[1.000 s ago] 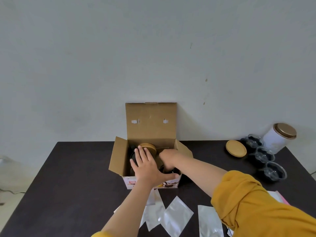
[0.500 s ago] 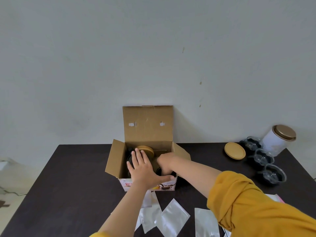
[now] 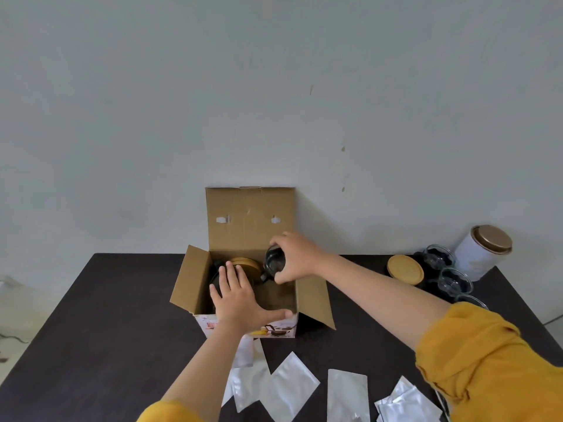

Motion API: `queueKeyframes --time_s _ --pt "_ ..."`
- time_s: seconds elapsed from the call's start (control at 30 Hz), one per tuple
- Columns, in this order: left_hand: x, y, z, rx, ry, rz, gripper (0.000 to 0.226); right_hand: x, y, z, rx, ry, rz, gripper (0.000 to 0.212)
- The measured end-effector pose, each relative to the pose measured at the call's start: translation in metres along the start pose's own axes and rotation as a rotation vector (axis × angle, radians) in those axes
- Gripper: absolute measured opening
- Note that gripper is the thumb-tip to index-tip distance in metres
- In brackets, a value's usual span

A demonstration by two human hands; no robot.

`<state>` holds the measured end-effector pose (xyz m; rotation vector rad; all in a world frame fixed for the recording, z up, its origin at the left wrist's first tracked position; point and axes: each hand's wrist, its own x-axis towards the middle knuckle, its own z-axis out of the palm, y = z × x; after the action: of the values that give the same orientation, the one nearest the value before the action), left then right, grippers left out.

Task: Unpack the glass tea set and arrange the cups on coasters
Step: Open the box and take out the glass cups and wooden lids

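An open cardboard box (image 3: 195,278) stands on the dark table (image 3: 106,315) against the wall. My right hand (image 3: 297,257) holds a glass cup (image 3: 274,262) tilted on its side just above the box's right half. My left hand (image 3: 240,295) lies flat on the box's front edge, fingers spread, thumb on the front rim. Under its fingertips inside the box shows a round wooden lid (image 3: 245,264) on a dark glass pot. At the back right lie a wooden coaster (image 3: 405,269) and three glass cups (image 3: 438,258) in a row.
A white canister with a brown lid (image 3: 484,252) stands at the far right by the wall. Several empty silvery plastic bags (image 3: 289,382) lie on the table's near side. The box's right flap (image 3: 313,300) hangs open toward the cups.
My right hand has come up out of the box with a glass cup in it. My left hand has stayed on the box front.
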<state>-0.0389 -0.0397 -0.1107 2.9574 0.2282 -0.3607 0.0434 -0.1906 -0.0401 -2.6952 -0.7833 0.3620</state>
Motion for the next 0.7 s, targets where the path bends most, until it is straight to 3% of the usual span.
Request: queueKeyframes --time_s 0.1,0.37,0.7 --pt "0.000 0.001 -0.001 0.002 -0.001 -0.011 0.160 -0.030 0.019 -0.019 0.084 0.099 0.031 0.082" --pt "-0.006 0.007 -0.009 0.016 -0.053 -0.053 0.160 -0.140 0.128 -0.026 0.027 0.111 0.312 0.075" --pt "-0.012 0.054 -0.006 -0.075 -0.045 -0.343 0.165 -0.247 0.282 -0.050 0.129 0.211 0.788 0.065"
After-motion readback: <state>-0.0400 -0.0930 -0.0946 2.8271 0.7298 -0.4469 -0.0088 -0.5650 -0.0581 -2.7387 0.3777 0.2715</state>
